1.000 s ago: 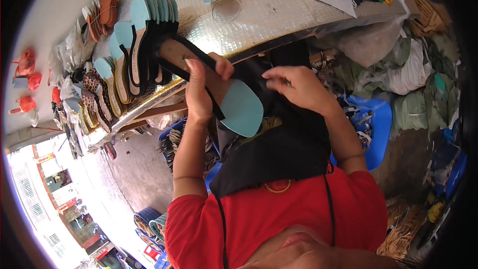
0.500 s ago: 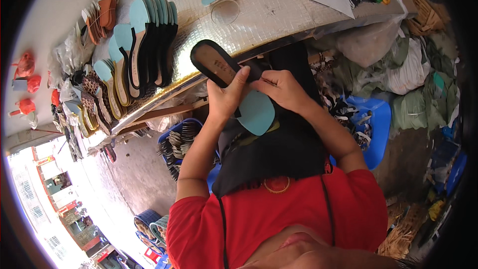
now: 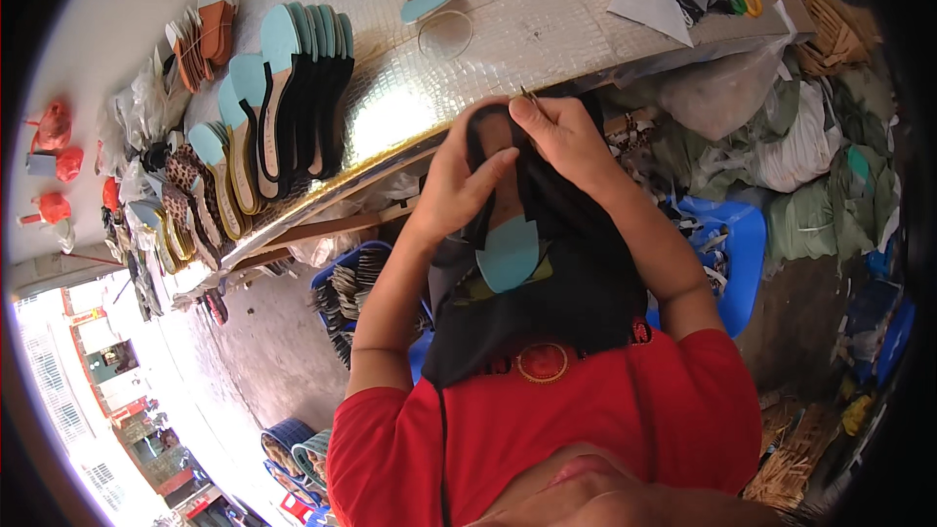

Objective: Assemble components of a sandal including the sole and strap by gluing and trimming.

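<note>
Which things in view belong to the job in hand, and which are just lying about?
In the job:
Teal-ended, black-edged insole, held in the left hand
Small pointed item at the right hand, too small to identify
Stacked teal-ended insoles, apparently similar

Lying about:
Grey sheet scraps
Blue plastic tub
Clear plastic bag

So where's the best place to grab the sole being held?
Probably the sole by its blue end, coming from the red shirt side. That end is flat, rounded and untouched, pointing toward the shirt, while the left grip and right grip crowd the far, black-edged end.
</note>
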{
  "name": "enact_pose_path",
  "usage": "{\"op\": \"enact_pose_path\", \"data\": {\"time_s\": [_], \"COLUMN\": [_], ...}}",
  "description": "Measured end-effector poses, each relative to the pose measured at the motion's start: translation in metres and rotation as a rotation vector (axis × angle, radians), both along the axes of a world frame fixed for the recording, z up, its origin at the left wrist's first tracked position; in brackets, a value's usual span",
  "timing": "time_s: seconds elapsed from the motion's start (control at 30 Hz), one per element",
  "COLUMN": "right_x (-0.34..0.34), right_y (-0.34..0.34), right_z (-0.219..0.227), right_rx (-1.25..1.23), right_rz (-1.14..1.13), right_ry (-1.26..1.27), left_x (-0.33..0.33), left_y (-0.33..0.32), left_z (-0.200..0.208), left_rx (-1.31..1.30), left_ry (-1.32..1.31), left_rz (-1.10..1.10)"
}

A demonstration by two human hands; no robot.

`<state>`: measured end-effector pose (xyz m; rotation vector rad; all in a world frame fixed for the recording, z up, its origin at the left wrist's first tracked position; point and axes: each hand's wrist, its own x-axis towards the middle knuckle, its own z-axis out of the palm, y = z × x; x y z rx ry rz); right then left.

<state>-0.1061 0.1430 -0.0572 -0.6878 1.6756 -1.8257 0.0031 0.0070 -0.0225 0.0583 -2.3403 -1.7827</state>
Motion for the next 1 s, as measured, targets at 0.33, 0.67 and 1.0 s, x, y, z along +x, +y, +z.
{"op": "enact_pose_path", "data": {"time_s": [0.33,0.67,1.0], "right_x": [0.016,0.079,0.006], "right_y": [0.007,0.039,0.018], "right_z": [-0.001,-0.048,0.001], "right_rx": [-0.001,0.12,0.083], "right_rz": [-0.041,0.063,0.061], "right_ry": [0.19,0.161,0.204], "left_x": [-0.007,-0.005,0.035], "left_y": [0.018,0.005,0.014], "left_z": [-0.005,-0.021,-0.031], "left_rx": [0.072,0.235,-0.179], "left_ry": [-0.078,-0.036,-0.223], "left_rz": [0.237,0.455,0.269]}}
